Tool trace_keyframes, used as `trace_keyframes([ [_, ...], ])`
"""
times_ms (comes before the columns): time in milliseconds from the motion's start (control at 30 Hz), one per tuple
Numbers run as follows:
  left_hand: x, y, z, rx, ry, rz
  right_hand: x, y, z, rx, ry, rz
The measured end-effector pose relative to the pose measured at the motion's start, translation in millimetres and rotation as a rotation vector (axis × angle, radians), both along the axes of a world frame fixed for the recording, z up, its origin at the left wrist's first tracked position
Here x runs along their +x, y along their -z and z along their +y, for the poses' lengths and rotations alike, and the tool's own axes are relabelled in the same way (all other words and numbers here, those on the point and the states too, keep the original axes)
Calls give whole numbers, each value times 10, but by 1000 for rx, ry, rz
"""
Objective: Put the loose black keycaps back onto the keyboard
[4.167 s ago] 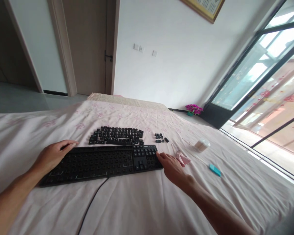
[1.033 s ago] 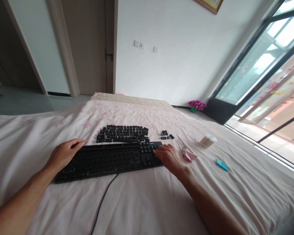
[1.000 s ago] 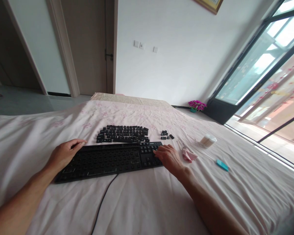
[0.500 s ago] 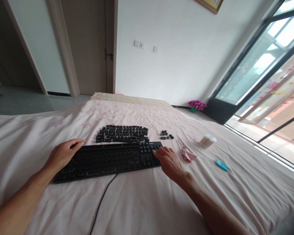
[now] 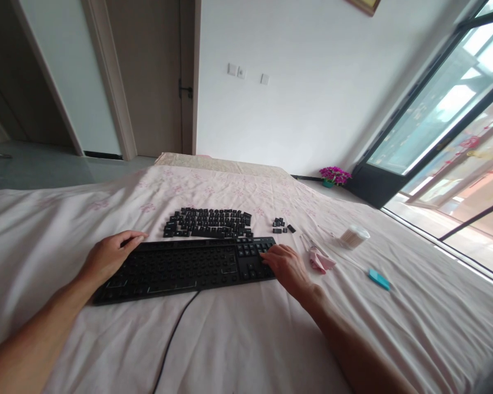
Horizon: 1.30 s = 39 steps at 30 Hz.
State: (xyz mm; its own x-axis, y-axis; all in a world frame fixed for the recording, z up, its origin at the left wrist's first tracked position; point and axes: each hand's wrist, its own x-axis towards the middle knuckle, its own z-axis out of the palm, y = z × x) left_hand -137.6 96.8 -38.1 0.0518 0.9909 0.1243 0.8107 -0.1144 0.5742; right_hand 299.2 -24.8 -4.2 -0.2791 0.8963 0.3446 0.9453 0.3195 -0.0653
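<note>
A black computer keyboard (image 5: 176, 268) lies at a slant on the pink bedsheet, its main section stripped of keycaps. Keys are seated in the number pad and arrow area at its right end. My left hand (image 5: 110, 254) grips the keyboard's left end, thumb along the back edge. Over the right end, my right hand (image 5: 287, 265) is closed with its fingertips on the number pad; whether a keycap is between them is hidden. Just behind the keyboard, loose black keycaps (image 5: 213, 221) lie in rows. A smaller group of keycaps (image 5: 278, 223) sits to their right.
Right of the keyboard are a pink cloth (image 5: 321, 261), a clear tub of cotton swabs (image 5: 353, 237) and a turquoise object (image 5: 378, 279). A few loose swabs lie near the tub. A black cable (image 5: 175, 334) runs toward me. Purple flowers (image 5: 335, 175) stand beyond the bed.
The view has shifted slightly, so everything sits a little farther right. Both hands stay at the keyboard's two ends, with the right fingers moving only slightly over the number pad.
</note>
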Motion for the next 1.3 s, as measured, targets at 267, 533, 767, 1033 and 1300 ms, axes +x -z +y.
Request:
trace_keyframes([
  [267, 21, -42, -26, -24, 12, 9, -108, -109, -110, -63, 19, -216],
  [533, -2, -16, 0, -24, 9, 10, -209, -121, -256, -125, 77, -315],
  [767, -26, 23, 31, -28, 18, -1, 54, -223, -20, -119, -4, -70],
  [1033, -37, 76, 72, -8, 10, -32, 809, -326, 962, -71, 463, 6],
  [1300, -9, 59, 84, -21, -17, -53, 976, -244, 1393, -109, 508, -108],
])
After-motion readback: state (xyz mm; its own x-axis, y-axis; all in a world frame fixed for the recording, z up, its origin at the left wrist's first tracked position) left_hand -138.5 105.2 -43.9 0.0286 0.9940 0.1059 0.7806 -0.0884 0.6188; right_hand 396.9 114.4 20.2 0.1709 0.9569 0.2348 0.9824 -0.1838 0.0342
